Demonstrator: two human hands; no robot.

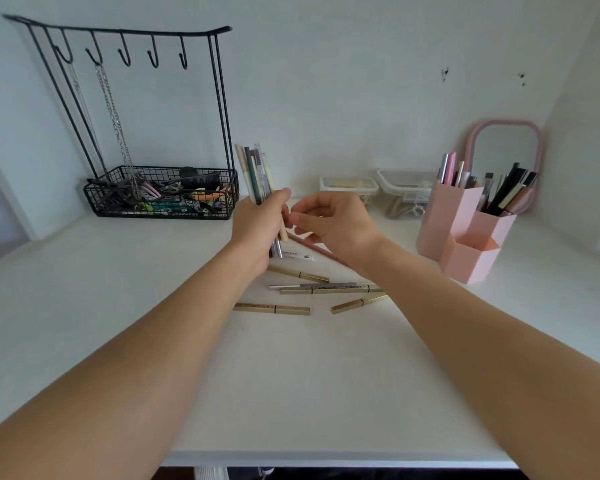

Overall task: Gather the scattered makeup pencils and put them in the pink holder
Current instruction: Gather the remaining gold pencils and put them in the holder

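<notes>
The left hand [257, 223] is curled round a bundle of pencils [257, 174], gripping them about the middle so that they stand nearly upright, their upper ends fanned out above the fist and their lower ends poking out below it. Just to its right, almost touching it, the right hand [333, 223] hovers with fingers loosely bent and thumb and forefinger close together next to the bundle; whether they pinch one of the pencils cannot be told. Beneath the right hand a pink pencil [312, 247] lies slanted on the white table [118, 306], with a white pencil [297, 255] beside it. Nearer the person, below both wrists, gold pencils lie scattered: one [298, 274] just under the left wrist, a long one [329, 289] touching a silver-grey pencil [312, 285] between the forearms, one [271, 309] beside the left forearm and one [359, 303] beside the right forearm. To the right of the right hand, well apart, stands the pink holder [444, 220], its taller compartments already filled with pencils and brushes. Behind it a pink-framed mirror [503, 150] leans at the wall, and two clear lidded boxes [378, 185] sit beyond the right hand. Far to the left of the left hand stands a black wire rack [160, 188] with hooks, chains and a basket of clips.
</notes>
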